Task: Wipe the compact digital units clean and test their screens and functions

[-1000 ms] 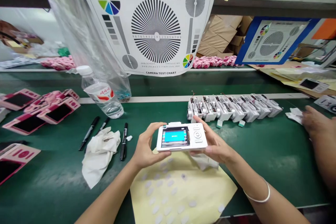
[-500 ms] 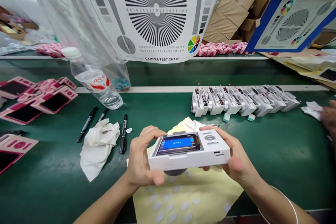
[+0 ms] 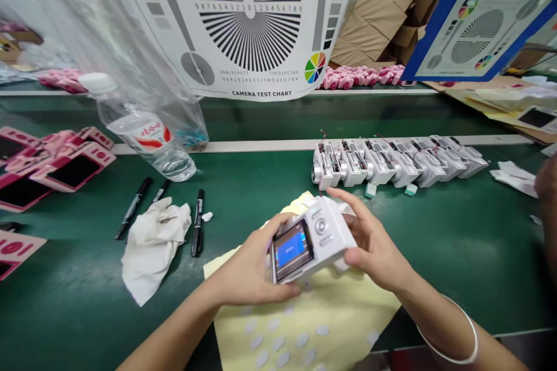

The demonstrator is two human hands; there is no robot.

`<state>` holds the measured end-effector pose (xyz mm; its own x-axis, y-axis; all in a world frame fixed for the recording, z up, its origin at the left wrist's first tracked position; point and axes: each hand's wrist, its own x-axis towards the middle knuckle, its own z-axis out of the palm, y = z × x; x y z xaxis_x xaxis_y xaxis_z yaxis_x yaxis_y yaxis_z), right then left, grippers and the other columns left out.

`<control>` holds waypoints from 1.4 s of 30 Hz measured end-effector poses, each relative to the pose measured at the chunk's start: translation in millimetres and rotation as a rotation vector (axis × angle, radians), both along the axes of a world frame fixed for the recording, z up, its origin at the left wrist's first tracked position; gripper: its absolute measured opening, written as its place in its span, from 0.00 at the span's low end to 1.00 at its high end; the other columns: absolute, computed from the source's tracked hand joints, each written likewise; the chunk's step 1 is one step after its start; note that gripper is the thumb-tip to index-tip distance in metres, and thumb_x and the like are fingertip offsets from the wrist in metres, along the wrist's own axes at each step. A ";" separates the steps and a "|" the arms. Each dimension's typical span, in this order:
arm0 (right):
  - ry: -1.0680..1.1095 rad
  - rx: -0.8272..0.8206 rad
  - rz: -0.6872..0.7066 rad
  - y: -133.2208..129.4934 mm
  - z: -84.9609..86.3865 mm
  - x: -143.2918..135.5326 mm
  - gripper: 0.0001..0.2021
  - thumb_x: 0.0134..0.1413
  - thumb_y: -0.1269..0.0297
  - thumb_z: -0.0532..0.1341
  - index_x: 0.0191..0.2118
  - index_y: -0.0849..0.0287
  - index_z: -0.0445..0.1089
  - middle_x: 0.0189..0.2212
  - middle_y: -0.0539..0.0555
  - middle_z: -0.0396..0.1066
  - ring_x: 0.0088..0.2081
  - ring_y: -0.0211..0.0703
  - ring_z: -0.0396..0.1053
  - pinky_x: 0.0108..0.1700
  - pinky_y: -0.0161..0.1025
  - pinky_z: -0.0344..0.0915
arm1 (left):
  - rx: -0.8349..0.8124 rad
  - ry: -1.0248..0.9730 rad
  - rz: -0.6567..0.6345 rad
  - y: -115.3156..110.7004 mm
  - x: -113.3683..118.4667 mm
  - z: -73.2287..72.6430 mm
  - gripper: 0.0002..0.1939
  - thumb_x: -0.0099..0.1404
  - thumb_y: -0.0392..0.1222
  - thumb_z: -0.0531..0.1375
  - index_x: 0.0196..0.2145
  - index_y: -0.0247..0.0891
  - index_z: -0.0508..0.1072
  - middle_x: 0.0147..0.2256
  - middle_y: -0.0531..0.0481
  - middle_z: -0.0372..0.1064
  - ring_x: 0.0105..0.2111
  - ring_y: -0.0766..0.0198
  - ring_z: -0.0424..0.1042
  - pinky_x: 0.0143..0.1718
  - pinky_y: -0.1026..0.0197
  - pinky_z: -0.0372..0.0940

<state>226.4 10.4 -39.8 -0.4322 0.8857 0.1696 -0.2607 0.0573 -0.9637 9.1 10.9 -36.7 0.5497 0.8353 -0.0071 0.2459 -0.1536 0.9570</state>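
A white digital camera (image 3: 334, 233) is held tilted over a yellow sheet (image 3: 343, 313), its right end raised. Its lit screen shows a blue box, and round buttons sit beside the screen. My left hand (image 3: 246, 269) is closed around the camera's left end, thumb along the bottom edge. At the right end, my right hand (image 3: 378, 246) grips with the thumb on the lower corner and the fingers partly hidden behind. Small pale stickers (image 3: 302, 340) dot the yellow sheet. The camera's front faces away from me.
Several opened white camera bodies (image 3: 383, 163) stand in a row behind. Left are pink cameras (image 3: 73, 169), a water bottle (image 3: 150, 139), a crumpled cloth (image 3: 154, 243) and black markers (image 3: 198, 223). A camera test chart (image 3: 250, 17) hangs ahead. Another person's hand (image 3: 547, 185) is at the right edge.
The camera has turned from nearly level to tilted, its right end up and its left end drawn in. My left hand has moved right with it. The whole view has shifted slightly.
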 end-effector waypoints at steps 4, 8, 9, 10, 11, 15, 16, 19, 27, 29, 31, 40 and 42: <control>-0.203 0.122 -0.085 14.4 -3.1 7.3 0.28 0.44 0.56 0.65 0.52 0.47 0.57 0.54 0.56 0.60 0.43 0.44 0.70 0.43 0.43 0.70 | -0.218 -0.255 0.074 10.7 1.2 -12.9 0.34 0.43 0.50 0.66 0.46 0.38 0.61 0.40 0.46 0.65 0.38 0.55 0.67 0.36 0.58 0.61; -0.887 0.426 -0.257 27.0 -17.7 9.7 0.17 0.42 0.67 0.65 0.42 0.58 0.69 0.38 0.58 0.72 0.41 0.51 0.70 0.41 0.47 0.67 | -0.229 -0.315 0.285 17.4 -0.5 -20.0 0.34 0.39 0.50 0.68 0.43 0.38 0.60 0.40 0.46 0.64 0.38 0.56 0.66 0.36 0.59 0.60; -0.981 0.477 -0.265 29.1 -21.1 9.4 0.13 0.41 0.70 0.64 0.38 0.59 0.71 0.33 0.57 0.73 0.37 0.51 0.71 0.38 0.46 0.67 | -0.206 -0.301 0.322 17.8 -0.1 -21.0 0.33 0.39 0.49 0.68 0.42 0.38 0.61 0.40 0.46 0.63 0.38 0.57 0.65 0.37 0.59 0.59; -1.021 0.512 -0.279 30.2 -23.4 9.2 0.09 0.41 0.72 0.62 0.34 0.60 0.72 0.29 0.56 0.73 0.33 0.49 0.71 0.35 0.44 0.67 | -0.189 -0.287 0.346 17.6 0.8 -21.9 0.33 0.39 0.49 0.68 0.41 0.38 0.61 0.39 0.47 0.63 0.37 0.58 0.65 0.37 0.60 0.58; -1.026 0.532 -0.306 30.4 -24.2 9.3 0.06 0.44 0.74 0.59 0.31 0.61 0.71 0.26 0.55 0.72 0.31 0.46 0.70 0.33 0.41 0.66 | -0.181 -0.273 0.361 17.1 2.2 -22.9 0.32 0.39 0.49 0.68 0.40 0.37 0.61 0.38 0.48 0.63 0.37 0.59 0.64 0.37 0.60 0.58; -0.718 0.621 -0.698 20.3 -15.8 9.1 0.07 0.54 0.73 0.52 0.33 0.59 0.67 0.29 0.53 0.69 0.31 0.40 0.67 0.33 0.38 0.64 | -0.168 -0.184 0.372 12.0 11.6 -27.6 0.30 0.43 0.49 0.66 0.42 0.36 0.61 0.36 0.48 0.64 0.36 0.59 0.64 0.37 0.60 0.58; -0.596 0.671 -0.761 16.4 -13.5 7.0 0.07 0.54 0.73 0.53 0.34 0.57 0.66 0.29 0.52 0.69 0.31 0.40 0.67 0.32 0.38 0.64 | -0.149 -0.158 0.369 10.0 14.7 -28.5 0.30 0.44 0.49 0.65 0.42 0.36 0.61 0.37 0.48 0.64 0.37 0.59 0.64 0.38 0.59 0.58; -0.447 0.899 -0.693 8.6 -12.2 -4.1 0.10 0.51 0.76 0.57 0.34 0.53 0.68 0.28 0.51 0.67 0.35 0.43 0.66 0.36 0.41 0.66 | -0.107 -0.120 0.330 2.0 24.1 -29.1 0.30 0.43 0.45 0.66 0.42 0.36 0.61 0.39 0.47 0.64 0.39 0.57 0.64 0.40 0.58 0.58; -0.259 0.663 -0.646 10.9 -22.2 -18.1 0.14 0.51 0.74 0.56 0.44 0.52 0.65 0.41 0.54 0.68 0.43 0.43 0.69 0.45 0.44 0.68 | -0.053 -0.174 0.248 -16.6 32.7 -29.4 0.30 0.46 0.42 0.63 0.47 0.39 0.58 0.42 0.47 0.63 0.41 0.57 0.64 0.42 0.59 0.60; -0.270 0.668 -0.597 8.7 -22.7 -20.1 0.20 0.48 0.74 0.59 0.49 0.54 0.63 0.47 0.57 0.68 0.49 0.46 0.67 0.50 0.46 0.66 | -0.060 -0.178 0.238 -16.6 32.1 -30.0 0.31 0.45 0.41 0.64 0.46 0.38 0.57 0.40 0.48 0.63 0.38 0.58 0.65 0.38 0.60 0.61; -0.258 0.669 -0.588 7.9 -22.2 -21.4 0.22 0.47 0.73 0.60 0.51 0.56 0.62 0.50 0.58 0.67 0.51 0.47 0.66 0.52 0.47 0.66 | -0.052 -0.199 0.225 -15.3 31.6 -31.1 0.31 0.45 0.41 0.63 0.47 0.38 0.58 0.40 0.47 0.64 0.37 0.58 0.66 0.37 0.60 0.62; -0.233 0.687 -0.685 8.0 -19.6 -20.4 0.14 0.46 0.70 0.62 0.42 0.56 0.69 0.42 0.56 0.74 0.45 0.46 0.71 0.46 0.44 0.70 | 0.058 -0.087 0.219 -11.7 29.4 -31.3 0.30 0.45 0.41 0.62 0.47 0.38 0.59 0.40 0.47 0.64 0.40 0.55 0.66 0.39 0.58 0.62; -0.252 0.626 -0.697 11.8 -18.6 -15.9 0.08 0.48 0.67 0.61 0.37 0.56 0.71 0.37 0.54 0.75 0.41 0.43 0.73 0.42 0.41 0.70 | 0.071 -0.084 0.223 -11.6 29.2 -31.0 0.31 0.46 0.43 0.62 0.48 0.37 0.58 0.42 0.45 0.64 0.42 0.54 0.65 0.42 0.56 0.62</control>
<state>210.5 22.3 -58.4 0.0672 0.7379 0.6715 0.2363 0.6422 -0.7293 38.3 -0.7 -67.7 0.3478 0.9329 0.0936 0.2016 -0.1719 0.9643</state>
